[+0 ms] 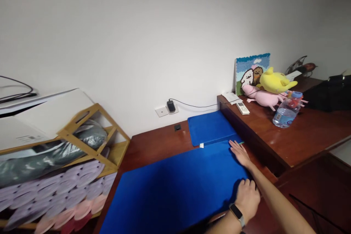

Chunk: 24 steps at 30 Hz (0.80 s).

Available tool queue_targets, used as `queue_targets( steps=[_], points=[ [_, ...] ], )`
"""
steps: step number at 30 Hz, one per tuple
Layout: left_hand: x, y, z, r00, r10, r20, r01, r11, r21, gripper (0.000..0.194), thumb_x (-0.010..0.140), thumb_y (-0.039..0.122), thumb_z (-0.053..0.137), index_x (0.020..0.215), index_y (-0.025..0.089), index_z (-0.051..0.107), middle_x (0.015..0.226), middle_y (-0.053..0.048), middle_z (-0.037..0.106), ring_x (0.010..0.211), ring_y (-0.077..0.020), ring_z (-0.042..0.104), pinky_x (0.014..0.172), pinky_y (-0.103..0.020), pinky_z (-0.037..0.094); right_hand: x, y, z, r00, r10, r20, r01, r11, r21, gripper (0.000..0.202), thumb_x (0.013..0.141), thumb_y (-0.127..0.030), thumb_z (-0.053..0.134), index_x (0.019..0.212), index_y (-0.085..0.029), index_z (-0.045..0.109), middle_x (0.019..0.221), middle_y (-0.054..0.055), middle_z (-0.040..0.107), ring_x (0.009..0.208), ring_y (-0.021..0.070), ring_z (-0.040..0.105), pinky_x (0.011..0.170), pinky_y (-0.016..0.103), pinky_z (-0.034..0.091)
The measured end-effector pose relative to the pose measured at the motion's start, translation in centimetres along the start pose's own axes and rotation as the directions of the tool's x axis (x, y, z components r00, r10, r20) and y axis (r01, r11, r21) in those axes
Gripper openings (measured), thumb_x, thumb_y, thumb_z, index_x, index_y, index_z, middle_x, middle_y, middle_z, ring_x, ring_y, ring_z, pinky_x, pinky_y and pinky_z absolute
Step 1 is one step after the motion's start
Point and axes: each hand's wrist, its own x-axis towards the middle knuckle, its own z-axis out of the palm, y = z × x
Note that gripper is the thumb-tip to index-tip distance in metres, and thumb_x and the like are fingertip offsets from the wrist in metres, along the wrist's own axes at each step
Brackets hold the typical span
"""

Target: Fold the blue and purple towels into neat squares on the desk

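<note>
My right hand [240, 154] lies flat, fingers extended, on the blue cloth [175, 186] spread across the worktop [153, 144], apparently steadying it, while my left hand [247, 198] curls at its right edge, grip contents indeterminable.

Large blue cloth [175, 186], plain, nearly smooth, spread flat over reddish-brown desk [157, 141].

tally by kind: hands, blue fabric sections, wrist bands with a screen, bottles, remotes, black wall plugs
Hands: 2 (left hand, right hand)
Blue fabric sections: 2 (larger section, smaller section)
Wrist band: 1
Bottle: 1
Remote: 1
Black wall plug: 1
Total: 8
</note>
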Motion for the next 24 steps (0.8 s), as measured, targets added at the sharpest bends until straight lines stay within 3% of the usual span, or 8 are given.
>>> queue_targets(
  steps=[2,5,10,13,15,17,21,24],
  points=[
    [-0.6,-0.3,-0.9,0.998,-0.057,-0.03,0.054,0.996,-0.074,0.019,0.094,0.018,0.055,0.1,0.016,0.073,0.097,-0.012,0.073,0.097,-0.0285,0.065,0.083,-0.042,0.052,0.1,0.2,-0.1,1.0,0.013,-0.023,-0.011,0.998,0.058,0.064,0.1,-0.055,0.027,0.154,-0.032,0.052,0.164,0.0,0.044,0.158,0.025,0.026,0.131,0.052,0.013],
    [-1.8,-0.6,-3.2,0.972,-0.231,-0.041,0.214,0.943,-0.253,0.019,0.096,0.02,0.054,0.102,0.02,0.073,0.099,-0.009,0.076,0.097,-0.0275,0.07,0.083,-0.04,0.057,0.2,-0.3,-0.5,0.995,0.051,-0.091,-0.037,0.988,0.148,0.063,0.095,-0.06,0.034,0.141,-0.031,0.065,0.156,0.003,0.055,0.154,0.0282,0.035,0.129,0.054,0.021],
    [-5.9,-1.8,-9.2,0.886,-0.458,-0.066,0.354,0.764,-0.539,0.023,0.096,0.026,0.063,0.116,0.027,0.073,0.107,-0.006,0.08,0.099,-0.027,0.076,0.088,-0.038,0.061,1.0,-5.5,-1.4,0.949,0.068,-0.308,0.003,0.975,0.224,0.066,0.088,-0.066,0.043,0.119,-0.019,0.077,0.132,0.015,0.073,0.128,0.0327,0.064,0.115,0.05,0.044],
    [-11.2,-4.0,-13.1,0.821,-0.566,-0.072,0.377,0.633,-0.676,0.028,0.093,0.028,0.07,0.12,0.03,0.074,0.108,-0.003,0.082,0.1,-0.0254,0.078,0.09,-0.035,0.061,1.7,-11.1,-1.2,0.902,0.182,-0.39,-0.064,0.953,0.298,0.064,0.077,-0.062,0.055,0.114,-0.015,0.079,0.106,0.017,0.079,0.098,0.0338,0.073,0.094,0.049,0.055],
    [-15.8,-5.8,-15.2,0.769,-0.635,-0.07,0.382,0.545,-0.747,0.033,0.09,0.029,0.074,0.123,0.032,0.073,0.107,-0.002,0.083,0.097,-0.0239,0.079,0.089,-0.032,0.061,2.3,-15.5,-0.4,0.912,0.203,-0.356,-0.071,0.934,0.349,0.063,0.072,-0.056,0.06,0.114,-0.013,0.078,0.101,0.017,0.079,0.085,0.0307,0.073,0.083,0.046,0.057],
    [-20.9,-7.5,-16.9,0.704,-0.708,-0.062,0.384,0.452,-0.805,0.035,0.087,0.029,0.078,0.122,0.031,0.074,0.103,-0.002,0.084,0.093,-0.0231,0.08,0.087,-0.03,0.062,2.9,-20.3,1.4,0.943,0.143,-0.302,-0.018,0.925,0.38,0.06,0.071,-0.05,0.059,0.114,-0.012,0.077,0.104,0.016,0.078,0.084,0.0275,0.072,0.079,0.042,0.057],
    [-31.4,-10.1,-18.8,0.525,-0.848,-0.078,0.348,0.297,-0.889,0.022,0.085,0.034,0.077,0.106,0.026,0.079,0.099,-0.004,0.084,0.092,-0.0229,0.081,0.084,-0.027,0.062,4.2,-31.0,7.5,0.989,-0.079,-0.125,0.12,0.92,0.372,0.045,0.077,-0.042,0.056,0.108,-0.017,0.078,0.101,0.011,0.08,0.083,0.0232,0.072,0.079,0.037,0.058],
    [-38.9,-11.9,-19.3,0.384,-0.916,-0.117,0.377,0.272,-0.885,0.023,0.091,0.045,0.069,0.1,0.025,0.079,0.095,-0.004,0.084,0.09,-0.0225,0.08,0.081,-0.026,0.062,4.8,-39.3,13.9,0.971,-0.234,0.042,0.206,0.917,0.342,0.032,0.083,-0.035,0.055,0.099,-0.021,0.079,0.101,0.008,0.08,0.086,0.0218,0.074,0.083,0.035,0.059]
  ],
)
